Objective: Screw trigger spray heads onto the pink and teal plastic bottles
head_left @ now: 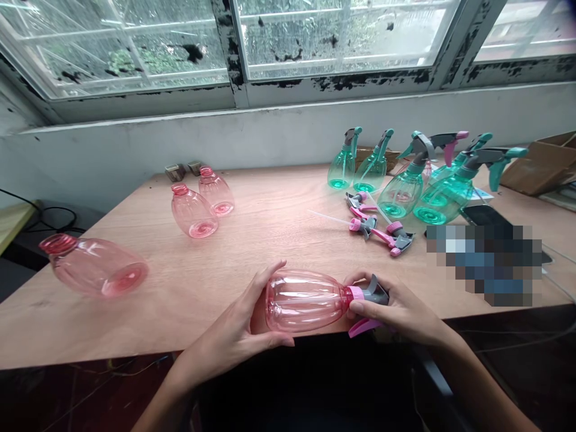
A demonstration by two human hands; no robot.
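Observation:
A clear pink spray bottle (302, 300) lies on its side in the air at the table's front edge. My left hand (245, 327) cups its base, thumb below and fingers above. My right hand (398, 307) is closed round the pink collar of the grey-and-pink trigger spray head (377, 292), which sits at the bottle's neck; its pink trigger points down toward me. Whether the collar is fully threaded I cannot tell. Beyond my right hand are several loose pink-and-grey spray heads (369, 225) with thin tubes.
Headless pink bottles stand at left: a near one (96, 267), a middle one (193, 211) and a far one (216, 192). Several green spray bottles (445, 195) with heads stand at back right, near a cardboard box (537, 162). A dark phone (488, 219) lies beside a blurred patch.

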